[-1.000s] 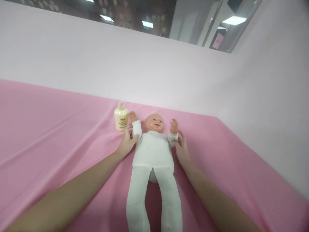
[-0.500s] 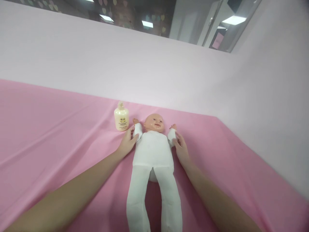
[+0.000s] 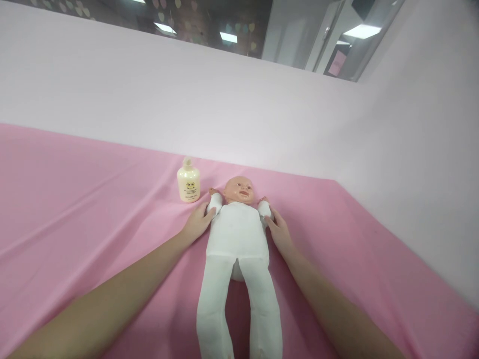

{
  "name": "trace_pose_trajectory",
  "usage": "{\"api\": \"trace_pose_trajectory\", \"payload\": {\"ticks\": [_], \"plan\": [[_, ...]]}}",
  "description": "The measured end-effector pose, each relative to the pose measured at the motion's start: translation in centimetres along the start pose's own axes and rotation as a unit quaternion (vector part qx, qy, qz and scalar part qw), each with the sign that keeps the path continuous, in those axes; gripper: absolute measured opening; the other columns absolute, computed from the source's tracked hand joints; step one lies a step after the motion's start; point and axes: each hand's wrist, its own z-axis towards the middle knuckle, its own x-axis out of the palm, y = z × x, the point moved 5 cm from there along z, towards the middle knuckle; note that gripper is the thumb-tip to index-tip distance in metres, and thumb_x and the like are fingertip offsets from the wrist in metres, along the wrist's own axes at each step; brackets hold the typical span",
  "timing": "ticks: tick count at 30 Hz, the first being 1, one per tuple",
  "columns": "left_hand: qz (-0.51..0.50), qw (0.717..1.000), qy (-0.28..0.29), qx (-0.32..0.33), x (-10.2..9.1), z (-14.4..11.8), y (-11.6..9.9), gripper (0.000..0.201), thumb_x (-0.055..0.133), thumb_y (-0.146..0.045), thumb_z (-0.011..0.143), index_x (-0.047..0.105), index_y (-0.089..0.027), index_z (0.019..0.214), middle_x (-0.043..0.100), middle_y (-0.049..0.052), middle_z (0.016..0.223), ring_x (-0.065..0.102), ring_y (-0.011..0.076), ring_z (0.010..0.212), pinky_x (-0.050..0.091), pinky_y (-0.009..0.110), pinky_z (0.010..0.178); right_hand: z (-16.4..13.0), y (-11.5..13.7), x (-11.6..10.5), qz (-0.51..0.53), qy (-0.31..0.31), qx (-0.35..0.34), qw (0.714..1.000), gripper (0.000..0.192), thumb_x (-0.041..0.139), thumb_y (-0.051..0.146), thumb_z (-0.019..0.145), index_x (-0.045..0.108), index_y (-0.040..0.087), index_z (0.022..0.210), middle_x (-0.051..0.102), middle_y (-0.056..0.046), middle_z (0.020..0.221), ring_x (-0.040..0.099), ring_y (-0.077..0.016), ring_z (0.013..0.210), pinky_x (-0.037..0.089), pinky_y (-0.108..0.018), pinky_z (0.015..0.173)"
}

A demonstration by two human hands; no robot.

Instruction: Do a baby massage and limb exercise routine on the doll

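Observation:
A baby doll (image 3: 237,232) in a white top and white trousers lies on its back, head away from me, its lower legs cut off by the frame's bottom edge. Both its arms are bent up beside the head. My left hand (image 3: 199,221) is closed on the sleeved arm at the left, thumb on the near side and fingers partly hidden behind it. On the other side, my right hand (image 3: 280,228) grips the other sleeved arm in the same way. A pale yellow bottle (image 3: 188,183) with dark print stands upright just beyond my left hand.
Pink cloth (image 3: 93,199) with soft folds covers the surface under the doll. A white wall (image 3: 224,109) rises behind it and along the right. Above, a window or mirror (image 3: 292,35) shows ceiling lights and a door frame.
The doll's hands have moved slightly down and inward, toward its head and shoulders. My right hand has shifted a little with the arm it holds. The bottle has stayed put.

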Motion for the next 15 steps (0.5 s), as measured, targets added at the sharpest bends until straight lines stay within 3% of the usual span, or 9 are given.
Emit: {"api": "trace_pose_trajectory", "payload": {"ticks": [9,15], "plan": [[-0.192,0.981,-0.01,0.006,0.06,0.28,0.51,0.048,0.076,-0.045,0.086,0.07,-0.019,0.126,0.075,0.011,0.123,0.066,0.0335,0.117,0.047,0.044,0.105,0.11,0.11,0.1,0.041,0.002,-0.006,0.999,0.06,0.066,0.041,0.09,0.059,0.032,0.149,0.064,-0.006,0.151,0.055,-0.0314,0.143,0.038,-0.057,0.124],[-0.383,0.923,0.004,-0.019,0.38,0.22,-0.05,0.065,0.087,-0.035,0.076,0.064,-0.02,0.135,0.072,0.013,0.135,0.067,0.0329,0.124,0.049,0.046,0.106,-0.09,0.04,0.32,0.133,-0.002,-0.002,0.991,0.065,0.074,0.042,0.085,0.058,0.034,0.148,0.061,-0.005,0.154,0.057,-0.0301,0.141,0.042,-0.054,0.122]]}}
